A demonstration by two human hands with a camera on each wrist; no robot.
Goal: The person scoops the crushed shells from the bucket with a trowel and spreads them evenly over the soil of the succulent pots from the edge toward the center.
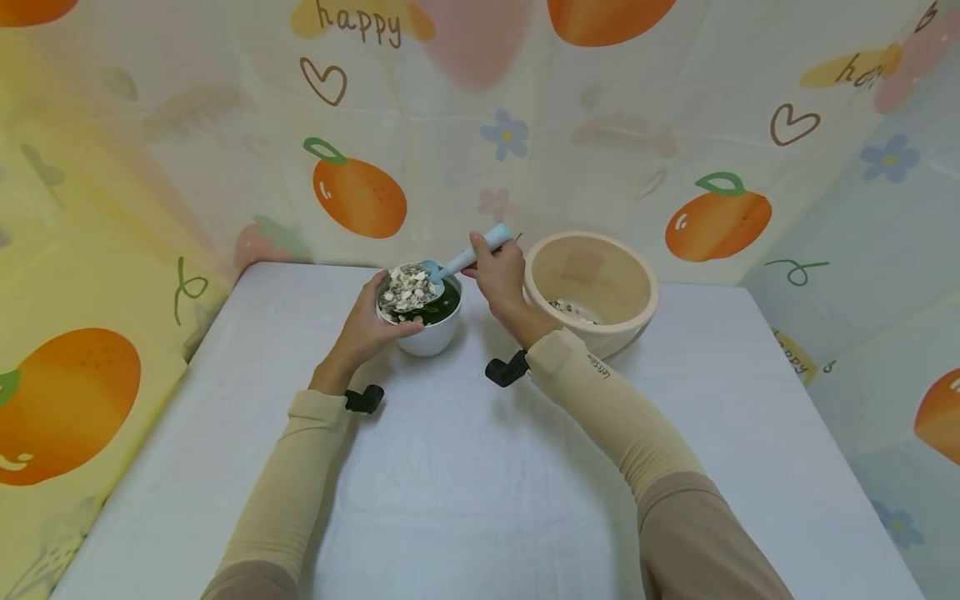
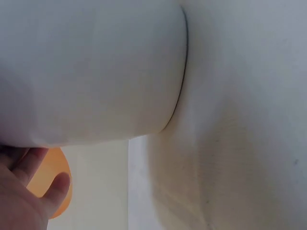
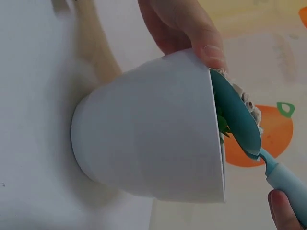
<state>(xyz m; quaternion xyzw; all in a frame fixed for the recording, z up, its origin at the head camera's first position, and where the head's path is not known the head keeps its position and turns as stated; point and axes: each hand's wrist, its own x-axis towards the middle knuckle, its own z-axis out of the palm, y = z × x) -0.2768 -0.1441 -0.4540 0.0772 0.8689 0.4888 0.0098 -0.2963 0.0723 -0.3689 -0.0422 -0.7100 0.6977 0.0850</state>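
Note:
A small white flowerpot point(image 1: 433, 337) stands upright on the table, with green leaves point(image 1: 444, 307) inside. My left hand point(image 1: 369, 321) holds the pot at its left side, thumb along the front rim. In the right hand point(image 1: 498, 275) is the pale handle of a blue hand trowel point(image 1: 450, 268). The trowel's scoop point(image 3: 235, 112) lies over the pot's mouth, heaped with pale, flaky chips point(image 1: 407, 287). In the left wrist view, the pot's wall point(image 2: 96, 72) fills the upper left and the left hand point(image 2: 21, 196) shows below it.
A large beige bowl-like planter point(image 1: 641, 321) stands right of the pot, behind the right forearm, with some chips point(image 1: 572, 312) at its bottom. A white cloth covers the table point(image 1: 465, 500). Patterned curtain point(image 1: 585, 183) hangs close behind the table.

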